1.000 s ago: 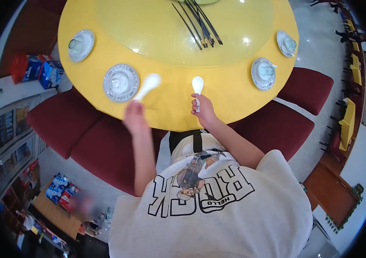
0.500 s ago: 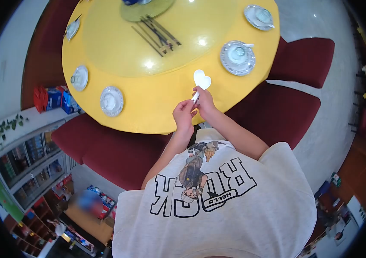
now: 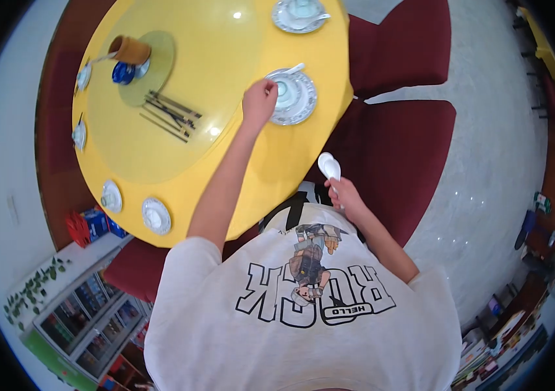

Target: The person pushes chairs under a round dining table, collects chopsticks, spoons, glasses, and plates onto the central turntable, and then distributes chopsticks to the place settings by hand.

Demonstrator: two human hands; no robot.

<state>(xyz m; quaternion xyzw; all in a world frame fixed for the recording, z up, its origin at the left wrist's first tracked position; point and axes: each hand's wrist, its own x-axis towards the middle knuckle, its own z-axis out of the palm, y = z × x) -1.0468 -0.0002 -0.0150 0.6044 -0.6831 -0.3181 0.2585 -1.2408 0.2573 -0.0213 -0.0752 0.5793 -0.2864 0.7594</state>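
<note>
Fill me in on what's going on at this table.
A person stands or sits at a round yellow table. Their right hand holds white spoons, stacked together, near the table's edge. Their left hand is stretched out beside a patterned plate with dishes on it; whether it grips anything is hard to tell. Dark chopsticks lie in a loose pile farther in.

I count 1 table point(image 3: 251, 176), 6 plate settings point(image 3: 305, 112) around it, 1 brown pot point(image 3: 129, 50), 1 blue container point(image 3: 122, 73), min. 3 dark-red chairs point(image 3: 398, 153) nearby, 2 white spoons point(image 3: 329, 167) in my R hand point(image 3: 348, 197), min. 2 more on plates, & several chopsticks point(image 3: 172, 117), exact no. unclear.
</note>
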